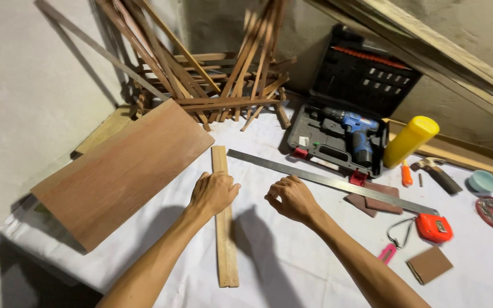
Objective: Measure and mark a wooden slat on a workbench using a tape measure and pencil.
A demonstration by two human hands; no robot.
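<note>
My left hand (213,193) rests palm-down on a narrow wooden slat (225,239) that lies lengthwise on the white cloth. My right hand (290,197) hovers just right of it with its fingers curled and holds nothing that I can see. A long steel ruler (338,181) lies diagonally just beyond my right hand, running from near the slat's far end toward the right.
A brown plywood board (121,168) leans at the left. Thin wooden sticks (212,74) are piled at the back. An open case with a blue cordless drill (349,128), a yellow bottle (411,140), hammer (436,171), orange tape measure (435,227), sandpaper pieces (429,264) lie right.
</note>
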